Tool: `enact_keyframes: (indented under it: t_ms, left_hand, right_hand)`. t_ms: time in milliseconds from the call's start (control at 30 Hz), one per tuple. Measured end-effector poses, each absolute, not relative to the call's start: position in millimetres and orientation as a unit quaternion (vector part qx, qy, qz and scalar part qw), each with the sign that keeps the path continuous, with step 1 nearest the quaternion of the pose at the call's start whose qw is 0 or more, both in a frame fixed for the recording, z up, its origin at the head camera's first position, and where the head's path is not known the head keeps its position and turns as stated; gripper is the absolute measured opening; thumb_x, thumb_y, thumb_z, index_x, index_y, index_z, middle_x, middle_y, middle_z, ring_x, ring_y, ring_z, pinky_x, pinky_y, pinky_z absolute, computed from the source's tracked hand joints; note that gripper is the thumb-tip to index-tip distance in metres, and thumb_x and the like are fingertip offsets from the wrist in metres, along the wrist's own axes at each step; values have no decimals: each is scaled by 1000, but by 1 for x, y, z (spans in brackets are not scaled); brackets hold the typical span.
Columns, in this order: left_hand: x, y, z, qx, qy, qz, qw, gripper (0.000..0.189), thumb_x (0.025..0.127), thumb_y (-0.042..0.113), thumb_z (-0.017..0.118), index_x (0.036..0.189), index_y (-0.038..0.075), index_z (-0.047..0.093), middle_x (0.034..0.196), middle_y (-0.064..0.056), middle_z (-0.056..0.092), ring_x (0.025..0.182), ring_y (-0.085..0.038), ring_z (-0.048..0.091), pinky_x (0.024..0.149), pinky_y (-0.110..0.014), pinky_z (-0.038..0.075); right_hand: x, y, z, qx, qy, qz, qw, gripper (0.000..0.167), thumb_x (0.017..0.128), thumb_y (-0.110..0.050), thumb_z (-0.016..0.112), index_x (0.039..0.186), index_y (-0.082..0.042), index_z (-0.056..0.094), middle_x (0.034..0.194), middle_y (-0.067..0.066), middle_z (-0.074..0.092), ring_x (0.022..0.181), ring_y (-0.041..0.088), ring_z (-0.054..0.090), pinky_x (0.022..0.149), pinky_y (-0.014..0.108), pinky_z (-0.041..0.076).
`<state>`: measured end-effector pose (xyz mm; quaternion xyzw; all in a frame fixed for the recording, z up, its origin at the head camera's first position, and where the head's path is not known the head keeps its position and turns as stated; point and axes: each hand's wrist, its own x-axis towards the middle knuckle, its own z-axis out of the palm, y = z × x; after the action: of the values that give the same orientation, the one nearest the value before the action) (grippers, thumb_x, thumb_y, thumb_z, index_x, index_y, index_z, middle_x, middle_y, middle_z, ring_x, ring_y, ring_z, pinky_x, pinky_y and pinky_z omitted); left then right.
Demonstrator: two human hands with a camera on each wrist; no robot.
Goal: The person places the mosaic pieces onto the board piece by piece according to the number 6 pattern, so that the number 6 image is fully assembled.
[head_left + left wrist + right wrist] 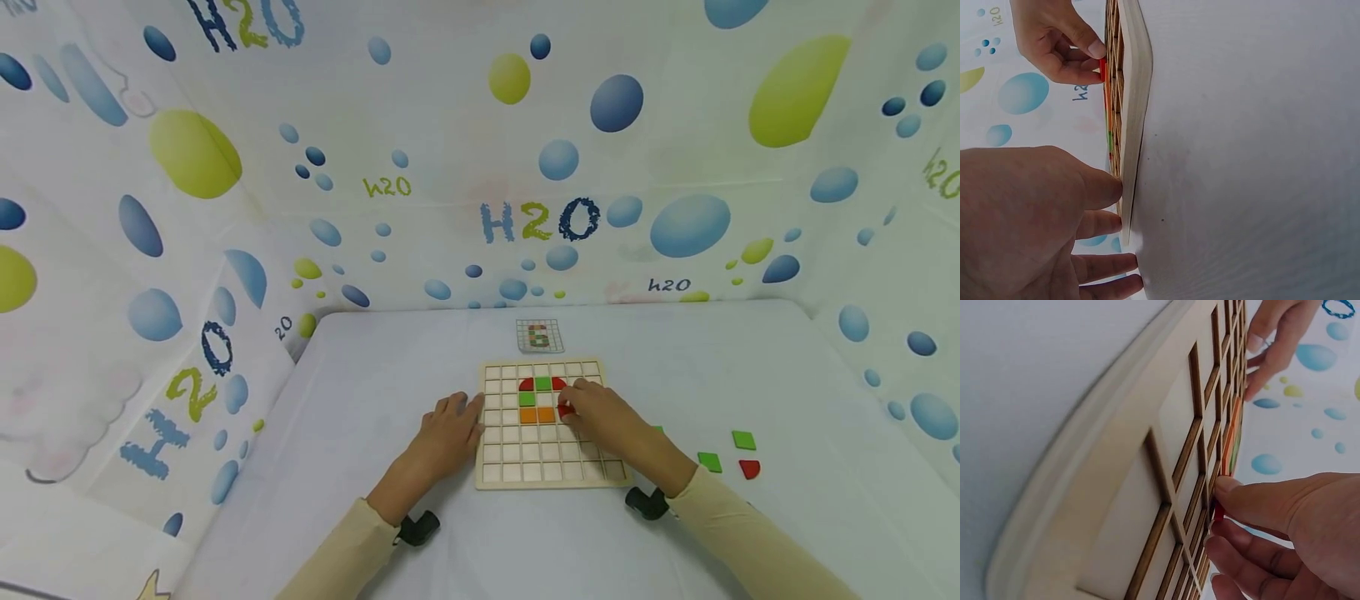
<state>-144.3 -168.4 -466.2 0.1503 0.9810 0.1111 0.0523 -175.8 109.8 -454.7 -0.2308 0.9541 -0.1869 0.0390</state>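
A wooden grid board (517, 473) lies on the white table, with red, green and orange tiles set in some of its squares. Between thumb and fingers my right hand (603, 414) pinches a red tile (1219, 510) with a rounded corner, right at a square beside the orange tiles (537, 415). The left wrist view shows the same red tile (1102, 69) edge-on at the board's surface. My left hand (447, 433) rests its fingertips on the board's left edge, fingers relaxed. In the left wrist view its thumb (1102, 189) touches the board's rim.
Behind the board lies a small pattern card (539, 336) printed with a gridded figure. To the right are loose green tiles (743, 440) and a red tile (749, 469), with another green tile (658, 429) partly hidden by my right arm. A patterned curtain (450, 150) surrounds the table.
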Motion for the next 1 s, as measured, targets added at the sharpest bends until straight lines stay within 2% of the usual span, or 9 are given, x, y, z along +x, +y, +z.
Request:
enact_keyframes:
  t_ms: [500, 767, 1000]
  left_hand:
    - [-147, -169, -468, 149, 982, 106, 53, 54, 113, 31, 50, 162, 10, 42, 157, -23, 44, 146, -44, 43, 109, -62, 44]
    - [-146, -169, -471, 150, 982, 100, 52, 54, 114, 33, 49, 163, 11, 41, 158, -22, 43, 147, -43, 42, 110, -61, 44]
    - [-145, -169, -469, 154, 982, 104, 47, 53, 113, 30, 51, 161, 9, 43, 155, -23, 45, 145, -44, 44, 108, -62, 45]
  right_hand:
    - [-179, 108, -453, -214, 950, -211, 80, 20, 96, -14, 79, 115, -8, 74, 103, 5, 65, 90, 18, 58, 89, 37, 58]
    - [-178, 108, -453, -208, 949, -221, 84, 19, 97, -16, 79, 114, -9, 74, 100, 3, 63, 89, 18, 57, 86, 35, 56]
    - [-178, 106, -454, -231, 949, -207, 63, 16, 98, -15, 77, 113, -9, 75, 101, 3, 66, 91, 17, 59, 91, 38, 57]
